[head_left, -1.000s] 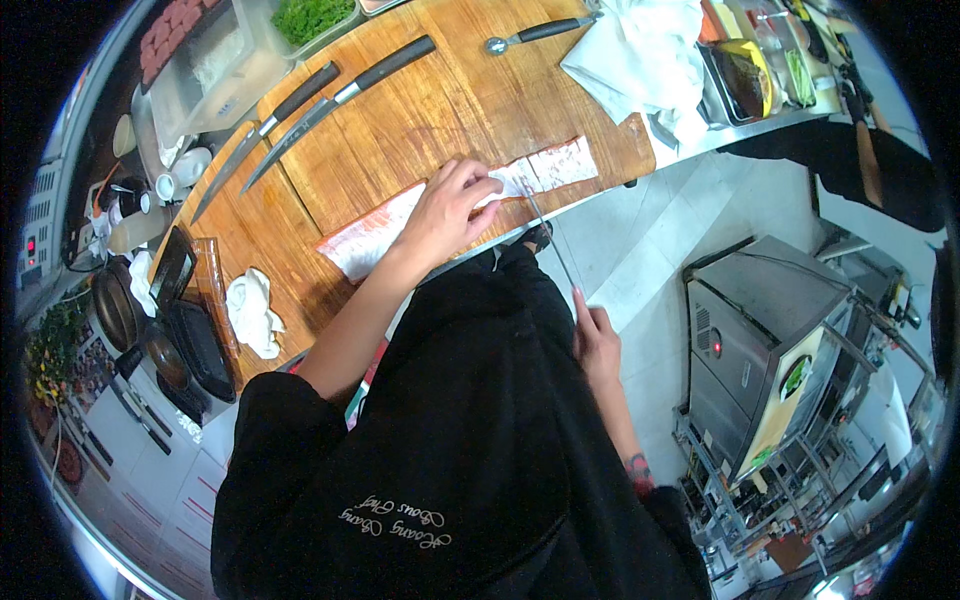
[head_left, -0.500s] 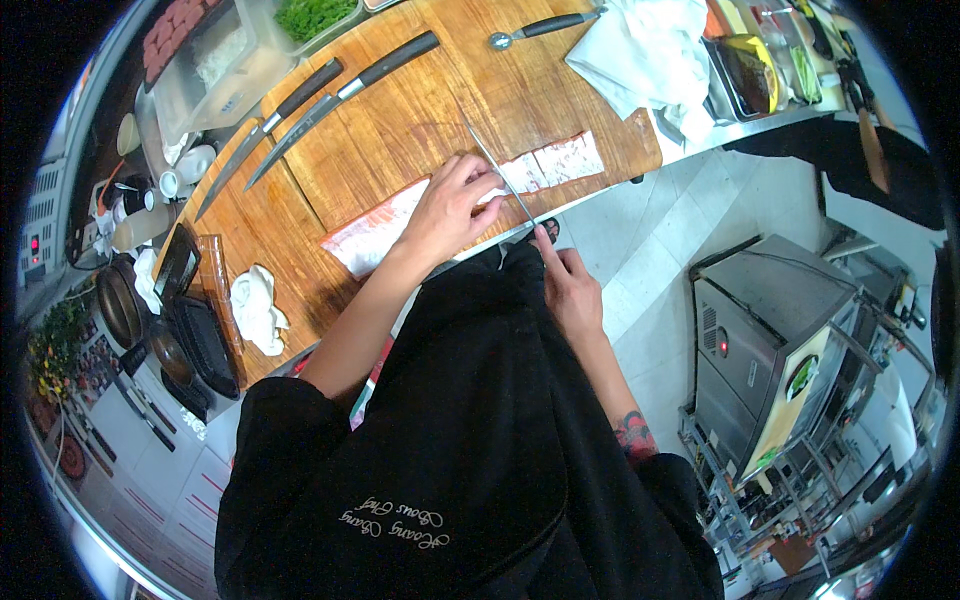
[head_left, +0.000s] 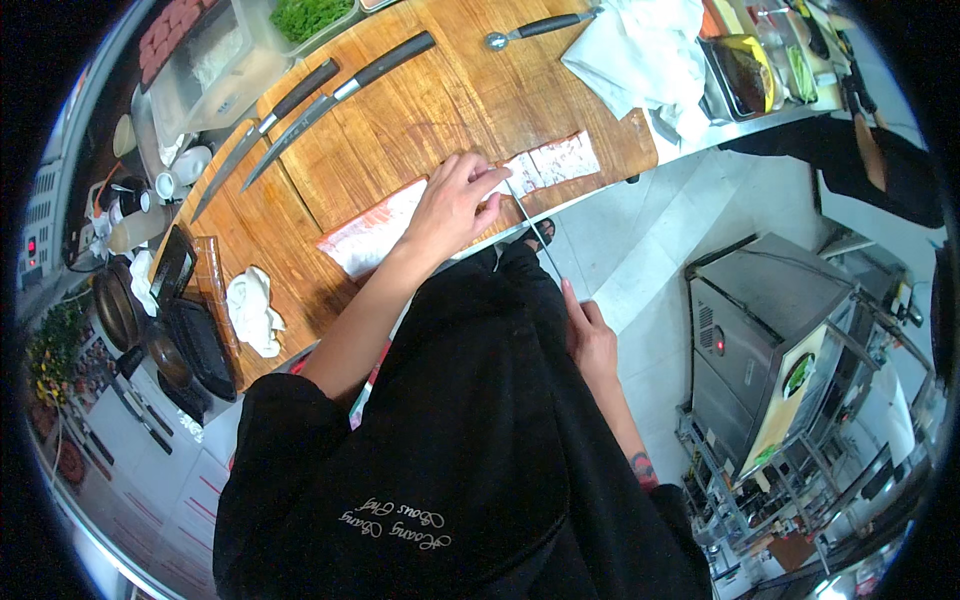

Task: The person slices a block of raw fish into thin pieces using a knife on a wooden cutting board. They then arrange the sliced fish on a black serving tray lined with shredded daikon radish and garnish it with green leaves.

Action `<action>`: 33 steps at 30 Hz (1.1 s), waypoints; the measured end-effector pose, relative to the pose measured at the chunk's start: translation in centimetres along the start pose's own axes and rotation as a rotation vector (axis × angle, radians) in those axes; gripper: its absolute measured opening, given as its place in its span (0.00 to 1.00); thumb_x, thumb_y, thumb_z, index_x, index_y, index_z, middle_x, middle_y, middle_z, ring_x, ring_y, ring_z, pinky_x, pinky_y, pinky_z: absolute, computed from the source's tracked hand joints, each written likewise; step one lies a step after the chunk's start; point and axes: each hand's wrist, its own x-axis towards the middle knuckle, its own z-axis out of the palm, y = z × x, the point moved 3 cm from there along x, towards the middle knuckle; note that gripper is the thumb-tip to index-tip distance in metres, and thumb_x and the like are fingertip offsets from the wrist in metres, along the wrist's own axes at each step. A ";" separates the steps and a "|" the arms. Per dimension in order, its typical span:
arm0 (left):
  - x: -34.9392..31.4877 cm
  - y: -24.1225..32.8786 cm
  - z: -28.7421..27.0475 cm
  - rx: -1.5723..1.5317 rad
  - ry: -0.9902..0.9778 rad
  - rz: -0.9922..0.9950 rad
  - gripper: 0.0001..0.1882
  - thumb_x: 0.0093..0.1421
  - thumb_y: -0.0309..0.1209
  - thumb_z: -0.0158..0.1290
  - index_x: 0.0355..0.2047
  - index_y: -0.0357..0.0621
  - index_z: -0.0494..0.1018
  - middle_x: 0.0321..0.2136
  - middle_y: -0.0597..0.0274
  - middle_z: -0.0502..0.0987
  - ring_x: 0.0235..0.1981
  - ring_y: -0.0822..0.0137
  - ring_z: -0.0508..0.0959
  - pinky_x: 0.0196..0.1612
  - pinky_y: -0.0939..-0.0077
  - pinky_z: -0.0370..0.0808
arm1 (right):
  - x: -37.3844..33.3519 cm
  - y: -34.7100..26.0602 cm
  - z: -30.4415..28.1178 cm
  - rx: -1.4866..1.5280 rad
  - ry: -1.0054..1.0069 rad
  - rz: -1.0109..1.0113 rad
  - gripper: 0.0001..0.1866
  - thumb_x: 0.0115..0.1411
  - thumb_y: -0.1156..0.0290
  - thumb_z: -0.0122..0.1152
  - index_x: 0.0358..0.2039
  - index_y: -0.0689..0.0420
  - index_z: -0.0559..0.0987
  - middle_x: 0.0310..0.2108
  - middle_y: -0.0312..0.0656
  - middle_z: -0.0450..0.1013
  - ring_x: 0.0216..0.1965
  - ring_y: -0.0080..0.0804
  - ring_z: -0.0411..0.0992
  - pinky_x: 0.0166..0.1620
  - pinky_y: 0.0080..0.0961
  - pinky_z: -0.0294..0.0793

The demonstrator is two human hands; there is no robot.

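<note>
A long fish fillet (head_left: 375,232), silvery white with orange-pink edges, lies along the near edge of the wooden cutting board (head_left: 400,110). My left hand (head_left: 460,205) presses on it with bent fingers, holding it down and hiding its middle. To the right, a section of the fillet (head_left: 564,160) shows a crosswise cut line. My right hand (head_left: 592,335) is wrapped around the handle of a long slim knife (head_left: 538,234), below the board's edge. The knife's tip end rests at the fillet, close beside my left fingertips.
Two dark-handled knives (head_left: 340,90) (head_left: 265,130) lie on the board's far left. A small scoop (head_left: 540,30) and white cloth (head_left: 645,65) sit far right. Another cloth (head_left: 255,310) and black trays (head_left: 195,335) are at left. A person (head_left: 870,150) stands right, beyond a steel cabinet (head_left: 750,330).
My right hand has drawn the knife back toward me and slightly right, so less blade lies over the board. My left hand stays on the fillet.
</note>
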 end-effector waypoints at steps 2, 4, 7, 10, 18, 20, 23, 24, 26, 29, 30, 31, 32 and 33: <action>0.1 0.2 -0.6 -0.061 0.048 -0.011 0.20 0.56 0.28 0.63 0.49 0.45 0.77 0.39 0.57 0.73 0.43 0.55 0.75 0.48 0.62 0.74 | -2.5 1.6 -0.9 0.003 -0.031 0.021 0.41 0.57 0.81 0.58 0.70 0.33 0.65 0.33 0.42 0.70 0.28 0.43 0.76 0.32 0.41 0.78; -0.1 0.2 -1.0 -0.076 0.066 -0.011 0.17 0.55 0.28 0.64 0.46 0.43 0.77 0.39 0.57 0.73 0.43 0.56 0.74 0.48 0.63 0.74 | -4.0 2.6 -1.7 0.042 -0.053 0.054 0.41 0.57 0.81 0.58 0.69 0.33 0.66 0.33 0.42 0.71 0.28 0.42 0.75 0.33 0.41 0.78; -0.8 -0.2 -1.5 -0.055 0.044 -0.004 0.13 0.55 0.28 0.64 0.41 0.42 0.77 0.39 0.57 0.73 0.42 0.56 0.74 0.47 0.63 0.74 | -2.7 1.9 -1.5 0.047 0.049 0.018 0.39 0.58 0.81 0.59 0.68 0.34 0.68 0.33 0.42 0.71 0.28 0.42 0.75 0.33 0.40 0.78; -1.1 -0.5 -1.3 -0.043 0.047 0.006 0.12 0.54 0.28 0.65 0.39 0.42 0.77 0.39 0.57 0.72 0.42 0.56 0.74 0.47 0.63 0.74 | 2.7 -1.7 -1.0 0.065 0.092 -0.103 0.39 0.58 0.81 0.58 0.68 0.34 0.67 0.34 0.43 0.72 0.29 0.45 0.76 0.33 0.41 0.79; -1.1 -0.6 -1.1 -0.024 0.007 -0.035 0.10 0.56 0.28 0.63 0.39 0.42 0.78 0.39 0.58 0.73 0.44 0.56 0.74 0.49 0.63 0.74 | 6.3 -3.4 0.8 0.007 0.071 -0.140 0.39 0.58 0.79 0.58 0.69 0.35 0.66 0.36 0.41 0.72 0.30 0.46 0.77 0.33 0.41 0.81; -1.2 -0.4 -1.3 -0.068 0.015 -0.048 0.10 0.56 0.28 0.63 0.38 0.42 0.78 0.38 0.58 0.73 0.44 0.56 0.74 0.49 0.63 0.74 | 6.0 -3.6 0.6 0.037 0.085 -0.146 0.38 0.59 0.80 0.58 0.68 0.37 0.67 0.34 0.42 0.72 0.29 0.45 0.76 0.34 0.42 0.80; -1.2 -0.5 -1.5 -0.080 0.033 -0.006 0.10 0.55 0.28 0.64 0.38 0.42 0.78 0.37 0.58 0.73 0.41 0.56 0.75 0.46 0.63 0.74 | 7.1 -4.6 0.5 0.047 0.103 -0.186 0.39 0.59 0.80 0.57 0.69 0.36 0.66 0.34 0.42 0.70 0.29 0.45 0.76 0.33 0.42 0.80; -1.2 -0.6 -1.5 -0.076 0.040 0.015 0.11 0.55 0.28 0.64 0.38 0.42 0.78 0.36 0.58 0.73 0.40 0.56 0.75 0.44 0.63 0.75 | 7.7 -5.0 0.7 0.044 0.105 -0.204 0.40 0.58 0.80 0.57 0.70 0.35 0.64 0.35 0.42 0.70 0.28 0.45 0.76 0.32 0.42 0.80; -1.2 -0.7 -1.3 -0.078 0.059 0.025 0.10 0.55 0.28 0.64 0.37 0.41 0.78 0.36 0.58 0.74 0.40 0.56 0.75 0.44 0.63 0.75 | 8.5 -5.3 1.2 0.047 0.113 -0.188 0.40 0.58 0.80 0.57 0.70 0.35 0.64 0.35 0.43 0.69 0.28 0.45 0.76 0.32 0.42 0.80; -1.2 -0.8 -1.1 -0.063 0.057 0.032 0.11 0.55 0.27 0.64 0.38 0.42 0.78 0.36 0.58 0.74 0.40 0.55 0.75 0.45 0.62 0.75 | 8.3 -4.9 1.8 0.030 0.115 -0.172 0.41 0.58 0.81 0.56 0.70 0.35 0.64 0.35 0.43 0.70 0.28 0.45 0.76 0.31 0.42 0.79; -1.3 -0.9 -1.1 -0.056 0.052 0.032 0.12 0.55 0.27 0.64 0.39 0.42 0.78 0.36 0.57 0.74 0.40 0.55 0.75 0.45 0.62 0.75 | 8.0 -4.7 1.9 0.020 0.112 -0.169 0.41 0.58 0.81 0.56 0.70 0.35 0.64 0.35 0.43 0.70 0.28 0.46 0.76 0.31 0.42 0.79; -1.3 -0.9 -1.1 -0.049 0.068 0.033 0.13 0.55 0.27 0.64 0.41 0.43 0.78 0.37 0.57 0.75 0.41 0.54 0.75 0.46 0.62 0.75 | 7.5 -4.6 1.8 0.022 0.103 -0.157 0.41 0.58 0.81 0.56 0.70 0.35 0.64 0.34 0.43 0.70 0.28 0.46 0.76 0.31 0.42 0.79; -1.2 -0.9 -1.2 -0.042 0.083 0.036 0.14 0.55 0.27 0.64 0.42 0.43 0.77 0.37 0.57 0.75 0.42 0.53 0.75 0.47 0.62 0.74 | 6.9 -4.5 1.7 0.023 0.094 -0.146 0.41 0.57 0.81 0.56 0.70 0.35 0.64 0.34 0.43 0.70 0.28 0.46 0.76 0.31 0.42 0.79; -1.2 -0.9 -1.1 -0.040 0.099 0.038 0.16 0.55 0.27 0.64 0.44 0.43 0.77 0.38 0.56 0.75 0.42 0.53 0.75 0.48 0.62 0.74 | 6.2 -4.2 1.5 0.020 0.084 -0.131 0.41 0.57 0.82 0.56 0.70 0.35 0.64 0.34 0.43 0.70 0.28 0.46 0.76 0.31 0.42 0.79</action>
